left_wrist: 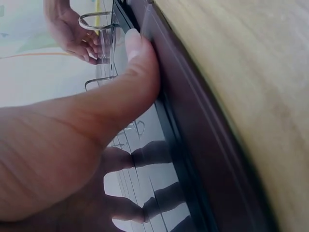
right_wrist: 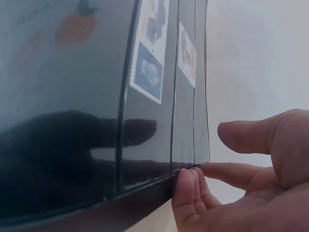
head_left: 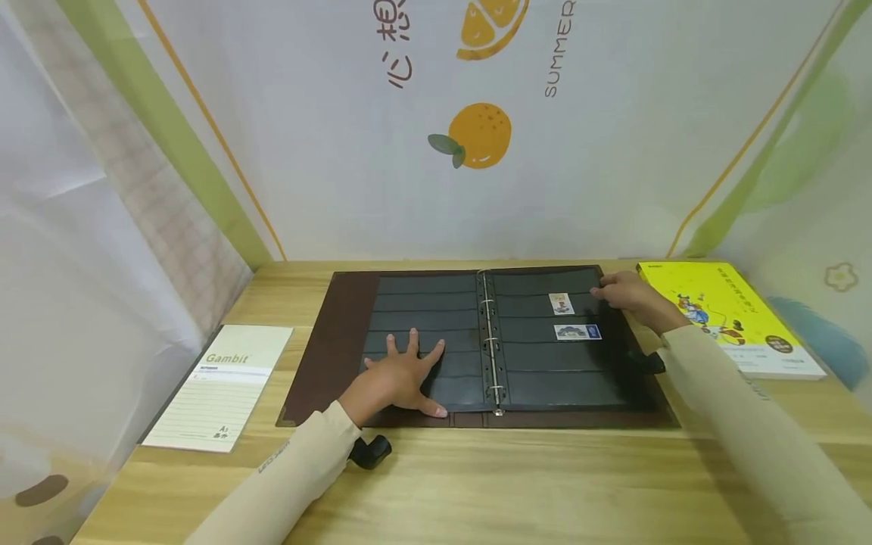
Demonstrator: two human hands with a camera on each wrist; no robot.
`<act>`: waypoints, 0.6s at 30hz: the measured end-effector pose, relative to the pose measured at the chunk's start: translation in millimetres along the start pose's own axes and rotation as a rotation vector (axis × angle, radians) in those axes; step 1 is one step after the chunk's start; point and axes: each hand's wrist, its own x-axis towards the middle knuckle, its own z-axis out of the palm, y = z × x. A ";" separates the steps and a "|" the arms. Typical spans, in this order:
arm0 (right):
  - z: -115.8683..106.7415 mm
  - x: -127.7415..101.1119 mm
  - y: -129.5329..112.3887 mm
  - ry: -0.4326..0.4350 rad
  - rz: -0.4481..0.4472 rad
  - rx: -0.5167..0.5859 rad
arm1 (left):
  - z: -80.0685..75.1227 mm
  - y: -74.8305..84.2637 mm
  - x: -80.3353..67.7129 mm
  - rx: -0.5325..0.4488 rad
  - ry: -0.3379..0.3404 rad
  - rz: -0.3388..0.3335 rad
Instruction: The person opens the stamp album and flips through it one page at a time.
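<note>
Wooden table [head_left: 518, 484], notepad [head_left: 221, 386] left of the open album [head_left: 320, 356], left hand [head_left: 398, 378] spread flat on its left page [head_left: 422, 318], two stamps [head_left: 575, 331] on the right page, right hand [head_left: 630, 291] pinching that page's outer edge, yellow book [head_left: 729, 318] right of the album.

Lined Gambit notepad [head_left: 221, 386] at nine o'clock on a light wooden table [head_left: 518, 477], yellow illustrated book [head_left: 725, 316] at three o'clock, white backdrop [head_left: 354, 166] at twelve o'clock printed with an orange [head_left: 479, 135], an orange slice [head_left: 492, 26], the word SUMMER [head_left: 559, 49]
</note>
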 end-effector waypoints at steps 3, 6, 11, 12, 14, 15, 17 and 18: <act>1.1 -1.6 -0.3 0.018 -0.011 -0.035 | -0.1 0.9 1.3 0.012 -0.007 -0.005; 3.8 -2.0 -3.0 0.047 -0.015 -0.073 | 0.0 0.6 0.9 0.016 -0.010 -0.007; 8.6 -4.4 -3.3 0.115 -0.066 -0.076 | 0.3 1.1 0.7 0.025 -0.011 -0.003; 8.9 -5.6 -2.7 0.121 -0.090 -0.072 | 0.5 1.2 0.8 0.026 -0.011 -0.003; 8.2 -9.4 -2.2 0.116 -0.142 -0.065 | 0.2 1.2 0.9 0.031 -0.015 -0.007; 6.9 -11.3 -1.8 0.106 -0.173 -0.061 | 0.1 1.2 1.0 0.036 -0.016 -0.008; 2.3 -14.8 -0.7 0.066 -0.229 -0.055 | -0.1 0.6 1.3 0.044 -0.019 -0.011; -0.5 -16.6 -0.2 0.044 -0.250 -0.055 | -0.4 0.3 1.3 0.048 -0.019 -0.012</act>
